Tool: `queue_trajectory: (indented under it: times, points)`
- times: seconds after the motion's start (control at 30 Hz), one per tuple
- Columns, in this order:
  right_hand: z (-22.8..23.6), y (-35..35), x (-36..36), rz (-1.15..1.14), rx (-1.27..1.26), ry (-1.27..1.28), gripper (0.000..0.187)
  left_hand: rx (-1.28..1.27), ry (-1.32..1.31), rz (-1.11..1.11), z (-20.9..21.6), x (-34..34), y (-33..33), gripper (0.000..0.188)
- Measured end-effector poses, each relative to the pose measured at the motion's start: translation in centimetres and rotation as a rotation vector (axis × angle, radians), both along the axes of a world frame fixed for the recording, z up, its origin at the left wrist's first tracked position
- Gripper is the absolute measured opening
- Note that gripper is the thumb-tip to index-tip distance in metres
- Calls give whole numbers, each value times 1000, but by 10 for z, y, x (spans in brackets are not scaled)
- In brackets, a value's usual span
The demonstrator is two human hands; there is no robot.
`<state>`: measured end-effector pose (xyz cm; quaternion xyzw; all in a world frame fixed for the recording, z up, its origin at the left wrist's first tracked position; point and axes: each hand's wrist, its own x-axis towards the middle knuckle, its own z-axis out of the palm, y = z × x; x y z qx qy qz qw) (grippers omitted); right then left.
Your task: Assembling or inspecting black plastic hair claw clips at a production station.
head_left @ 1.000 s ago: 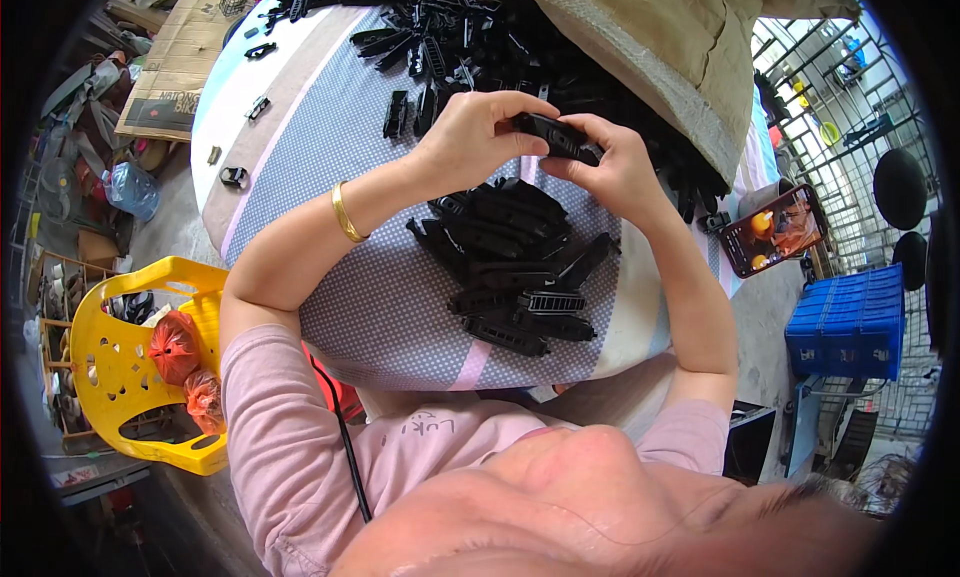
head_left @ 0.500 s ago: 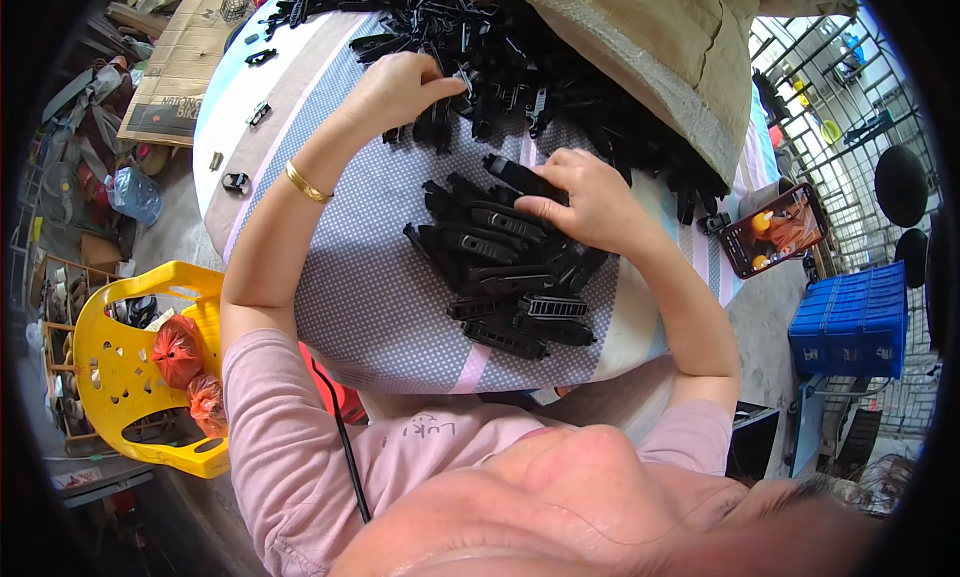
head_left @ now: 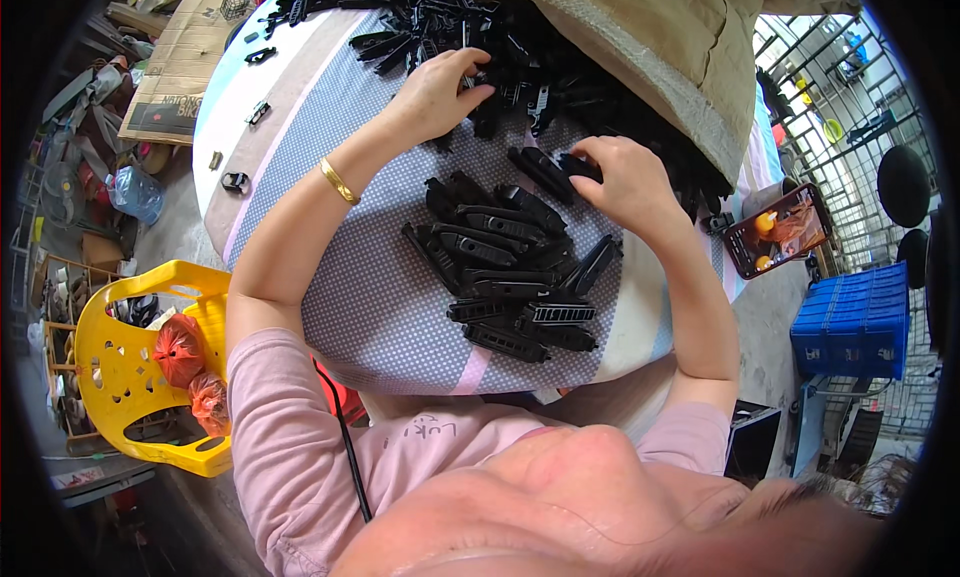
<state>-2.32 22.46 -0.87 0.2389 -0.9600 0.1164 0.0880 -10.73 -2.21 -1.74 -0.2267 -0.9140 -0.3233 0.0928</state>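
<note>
At the near edge of a large heap of black plastic parts (head_left: 420, 17), my left hand (head_left: 440, 95) reaches in from the left. Its thumb and fingers are apart, with dark parts behind and under them. My right hand (head_left: 630, 182) pinches a black plastic handle (head_left: 578, 165) between thumb and fingers, just right of another black handle (head_left: 540, 172) lying on the cloth. Below both hands is a smaller pile of long, slotted black handles (head_left: 490, 245), resembling utility-knife bodies, lying roughly side by side.
A patterned cloth (head_left: 370, 307) covers the round table. Brown sacking (head_left: 680, 57) lies over the heap's right side. A phone (head_left: 775, 230) is propped at the right edge. Beyond are a blue crate (head_left: 850, 322) and, left, a yellow chair (head_left: 110, 377) with red bags.
My left hand has moved right along the heap, its fingers spreading. My right hand has moved right, away from the smaller pile; a handle now lies beside it on the cloth.
</note>
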Motion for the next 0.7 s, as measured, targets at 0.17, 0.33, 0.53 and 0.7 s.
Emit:
queue_trajectory:
  times: [0.17,0.33,0.53,0.7]
  points:
    - [-6,2,-11,-22,-251,154,36,-126,284,-76,10,10,16,35]
    - [-5,-6,-12,-63,-389,121,38,-517,383,-73,2,4,40,15]
    - [-9,-1,-19,-3,-447,243,38,-137,320,71,12,-1,21,22]
    - [-4,-2,-13,58,-516,278,33,454,-395,107,30,4,6,25]
